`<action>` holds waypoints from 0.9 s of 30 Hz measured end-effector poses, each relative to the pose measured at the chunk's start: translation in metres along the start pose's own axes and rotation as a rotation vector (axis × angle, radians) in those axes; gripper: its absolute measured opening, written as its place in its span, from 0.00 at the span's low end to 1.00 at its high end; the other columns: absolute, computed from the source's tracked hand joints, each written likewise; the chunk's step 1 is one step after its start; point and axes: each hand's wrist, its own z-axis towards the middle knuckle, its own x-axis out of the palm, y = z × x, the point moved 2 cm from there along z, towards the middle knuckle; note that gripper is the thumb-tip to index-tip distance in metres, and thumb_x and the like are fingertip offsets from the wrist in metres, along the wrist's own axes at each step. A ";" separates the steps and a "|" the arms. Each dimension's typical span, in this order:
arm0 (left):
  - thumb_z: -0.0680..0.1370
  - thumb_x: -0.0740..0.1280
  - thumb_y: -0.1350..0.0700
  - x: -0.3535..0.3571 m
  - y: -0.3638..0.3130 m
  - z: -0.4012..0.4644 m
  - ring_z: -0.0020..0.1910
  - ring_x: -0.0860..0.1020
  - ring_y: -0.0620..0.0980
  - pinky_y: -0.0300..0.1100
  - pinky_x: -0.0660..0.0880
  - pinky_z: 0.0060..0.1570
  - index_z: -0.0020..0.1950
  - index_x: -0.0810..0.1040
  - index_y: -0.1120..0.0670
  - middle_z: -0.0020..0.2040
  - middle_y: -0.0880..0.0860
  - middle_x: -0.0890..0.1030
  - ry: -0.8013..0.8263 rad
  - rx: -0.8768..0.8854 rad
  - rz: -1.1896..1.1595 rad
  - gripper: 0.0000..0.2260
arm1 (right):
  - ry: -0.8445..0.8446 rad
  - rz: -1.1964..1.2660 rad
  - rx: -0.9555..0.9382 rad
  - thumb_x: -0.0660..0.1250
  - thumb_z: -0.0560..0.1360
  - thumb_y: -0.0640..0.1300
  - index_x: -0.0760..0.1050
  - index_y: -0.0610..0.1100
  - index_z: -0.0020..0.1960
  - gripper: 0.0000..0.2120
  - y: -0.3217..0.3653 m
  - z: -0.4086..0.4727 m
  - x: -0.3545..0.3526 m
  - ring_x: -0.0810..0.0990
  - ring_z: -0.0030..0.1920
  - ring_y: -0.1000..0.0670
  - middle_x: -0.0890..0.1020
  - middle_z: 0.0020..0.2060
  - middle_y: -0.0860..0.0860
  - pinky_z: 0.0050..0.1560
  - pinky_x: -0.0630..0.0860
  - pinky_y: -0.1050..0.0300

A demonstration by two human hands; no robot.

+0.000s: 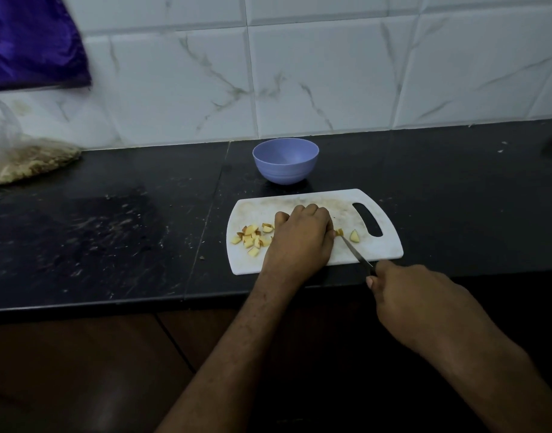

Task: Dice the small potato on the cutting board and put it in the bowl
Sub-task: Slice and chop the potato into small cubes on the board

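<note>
Beyond the left hand, one purple bowl stands empty on the tabletop. That hand is curled knuckles-down on the cutting board, covering some potato. About ten potato dice lie left of it and a wedge right. The right hand grips one knife, its blade touching the board.

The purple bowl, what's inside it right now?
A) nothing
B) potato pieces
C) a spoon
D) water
A: the purple bowl looks empty inside, while the diced potato pieces lie on the white cutting board.
</note>
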 end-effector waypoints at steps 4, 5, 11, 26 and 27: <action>0.81 0.61 0.51 -0.001 0.000 -0.001 0.49 0.70 0.46 0.49 0.67 0.58 0.49 0.70 0.48 0.48 0.45 0.72 0.004 -0.017 0.012 0.02 | -0.036 0.006 0.009 0.50 0.83 0.55 0.64 0.53 0.46 0.10 -0.004 -0.004 -0.003 0.68 0.33 0.56 0.70 0.35 0.56 0.37 0.68 0.57; 0.81 0.61 0.51 -0.002 -0.001 -0.001 0.50 0.70 0.46 0.48 0.67 0.58 0.49 0.69 0.47 0.48 0.45 0.72 0.013 -0.014 0.006 0.02 | -0.049 0.000 0.012 0.50 0.83 0.56 0.64 0.53 0.46 0.11 -0.005 -0.005 -0.005 0.69 0.33 0.56 0.71 0.35 0.56 0.35 0.67 0.57; 0.80 0.63 0.52 -0.001 0.001 -0.001 0.54 0.72 0.45 0.48 0.66 0.61 0.57 0.74 0.46 0.54 0.44 0.77 0.029 -0.014 -0.055 0.07 | -0.179 0.002 0.001 0.48 0.82 0.58 0.64 0.53 0.44 0.14 -0.002 -0.001 -0.010 0.67 0.32 0.55 0.69 0.33 0.56 0.29 0.62 0.58; 0.78 0.67 0.48 0.002 0.008 0.005 0.49 0.72 0.42 0.46 0.63 0.57 0.48 0.79 0.45 0.46 0.42 0.76 0.042 -0.102 -0.172 0.03 | -0.221 0.029 -0.004 0.48 0.82 0.58 0.65 0.52 0.45 0.14 -0.006 0.008 0.001 0.69 0.34 0.53 0.69 0.33 0.55 0.31 0.64 0.57; 0.78 0.67 0.48 0.001 0.008 0.005 0.49 0.72 0.42 0.46 0.64 0.57 0.48 0.78 0.45 0.46 0.42 0.76 0.052 -0.099 -0.170 0.03 | -0.217 0.024 0.002 0.48 0.82 0.58 0.65 0.52 0.45 0.14 -0.008 0.009 0.001 0.69 0.33 0.54 0.69 0.33 0.56 0.30 0.63 0.58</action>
